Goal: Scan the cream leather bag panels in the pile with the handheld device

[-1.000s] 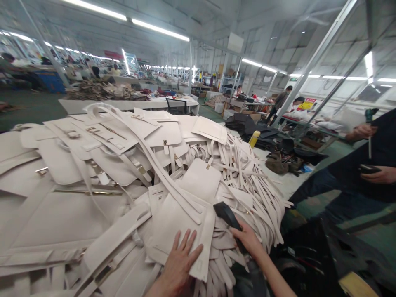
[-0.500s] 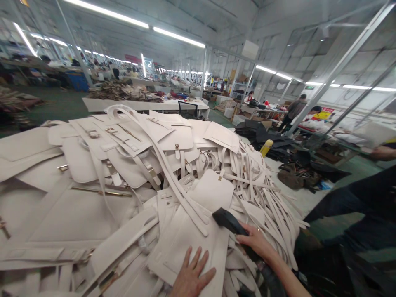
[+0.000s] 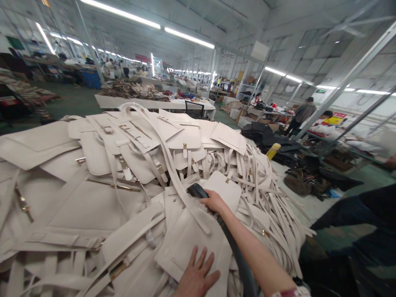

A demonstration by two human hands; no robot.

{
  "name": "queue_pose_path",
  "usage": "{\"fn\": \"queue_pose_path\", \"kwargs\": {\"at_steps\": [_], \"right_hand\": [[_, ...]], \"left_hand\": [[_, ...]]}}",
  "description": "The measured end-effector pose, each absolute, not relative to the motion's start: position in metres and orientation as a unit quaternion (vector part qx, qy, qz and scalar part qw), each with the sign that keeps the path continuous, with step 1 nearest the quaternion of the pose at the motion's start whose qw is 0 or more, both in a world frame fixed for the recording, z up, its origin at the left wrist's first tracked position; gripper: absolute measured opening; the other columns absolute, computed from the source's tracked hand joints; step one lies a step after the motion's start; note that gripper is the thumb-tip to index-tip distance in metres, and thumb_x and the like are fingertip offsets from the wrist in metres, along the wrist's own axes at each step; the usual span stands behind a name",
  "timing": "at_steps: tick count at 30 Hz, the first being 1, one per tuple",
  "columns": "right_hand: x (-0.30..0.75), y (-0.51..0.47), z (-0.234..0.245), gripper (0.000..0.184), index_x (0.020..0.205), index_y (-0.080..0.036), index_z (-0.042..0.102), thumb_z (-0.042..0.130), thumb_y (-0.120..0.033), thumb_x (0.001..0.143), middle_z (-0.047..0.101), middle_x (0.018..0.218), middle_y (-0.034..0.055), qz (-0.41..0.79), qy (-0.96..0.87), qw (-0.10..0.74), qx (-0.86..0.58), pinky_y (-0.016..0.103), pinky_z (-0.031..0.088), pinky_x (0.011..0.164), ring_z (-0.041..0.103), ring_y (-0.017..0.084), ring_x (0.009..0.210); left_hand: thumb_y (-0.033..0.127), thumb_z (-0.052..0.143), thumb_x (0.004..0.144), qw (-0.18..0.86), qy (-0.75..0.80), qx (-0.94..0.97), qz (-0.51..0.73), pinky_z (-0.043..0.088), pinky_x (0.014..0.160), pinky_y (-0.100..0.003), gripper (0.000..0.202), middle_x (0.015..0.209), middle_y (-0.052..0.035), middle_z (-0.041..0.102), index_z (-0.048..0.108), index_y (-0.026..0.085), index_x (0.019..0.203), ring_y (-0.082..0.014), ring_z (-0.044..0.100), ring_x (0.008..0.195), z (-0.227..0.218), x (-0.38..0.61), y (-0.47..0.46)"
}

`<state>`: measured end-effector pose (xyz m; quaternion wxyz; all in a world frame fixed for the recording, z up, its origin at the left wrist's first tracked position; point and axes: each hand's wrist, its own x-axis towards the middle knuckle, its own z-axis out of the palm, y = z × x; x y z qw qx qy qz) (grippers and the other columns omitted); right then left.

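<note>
A big heap of cream leather bag pieces and straps (image 3: 102,173) fills the table before me. My left hand (image 3: 199,275) lies flat, fingers spread, on a cream panel (image 3: 188,237) at the heap's near edge. My right hand (image 3: 214,201) is stretched forward over the heap, closed round a dark tool head (image 3: 198,191) with a dark hose (image 3: 238,258) that runs back under my forearm. The tool's tip sits beside a long cream strap (image 3: 173,173) and a square flap with a gold clasp (image 3: 225,189).
A person in dark clothes (image 3: 365,218) stands at the right. Dark bags and scraps (image 3: 297,181) lie on the floor beyond, with a yellow cylinder (image 3: 273,150). Other work tables (image 3: 148,103) and workers sit farther back. A slanted metal post (image 3: 343,82) crosses the upper right.
My right hand has pushed the dark tool forward and left, up onto the heap. My left hand has stayed flat on the panel. The view has swung left.
</note>
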<state>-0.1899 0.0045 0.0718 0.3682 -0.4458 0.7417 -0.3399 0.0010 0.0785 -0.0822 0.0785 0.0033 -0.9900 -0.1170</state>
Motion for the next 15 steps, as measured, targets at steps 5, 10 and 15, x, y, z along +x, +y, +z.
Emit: {"fn": "queue_pose_path", "kwargs": {"at_steps": [5,10,15], "right_hand": [[-0.193,0.031,0.108,0.045,0.117,-0.025,0.046,0.048,-0.029,0.072,0.046,0.057,-0.0048,-0.374,0.744,0.330,-0.445,0.019,0.040,0.038,0.050,0.011,0.042],[-0.167,0.109,0.116,0.052,0.119,-0.024,0.047,0.050,-0.021,0.068,0.048,0.056,-0.0057,-0.255,0.690,0.466,-0.491,0.016,0.036,0.039,0.045,0.007,0.042],[-0.111,0.145,0.079,0.056,0.112,-0.026,0.054,0.050,-0.014,0.058,0.053,0.069,-0.0041,-0.177,0.671,0.495,-0.523,0.017,0.036,0.044,0.043,0.008,0.048]], "left_hand": [[0.049,0.053,0.075,0.055,-0.976,0.036,-0.205,0.014,0.094,-0.071,0.063,0.141,-0.0133,0.026,0.030,0.032,0.130,-0.0380,0.017,0.129,-0.075,0.000,0.085],[0.039,0.055,0.074,0.092,-0.967,0.061,-0.228,0.009,0.102,-0.062,0.055,0.140,-0.0135,0.028,0.039,0.026,0.126,-0.0336,0.019,0.129,-0.065,-0.008,0.099],[0.031,0.053,0.075,0.123,-0.943,0.100,-0.293,0.026,0.103,-0.043,0.055,0.131,-0.0103,0.044,0.039,0.019,0.127,-0.0258,0.033,0.124,-0.078,-0.006,0.111]]}}
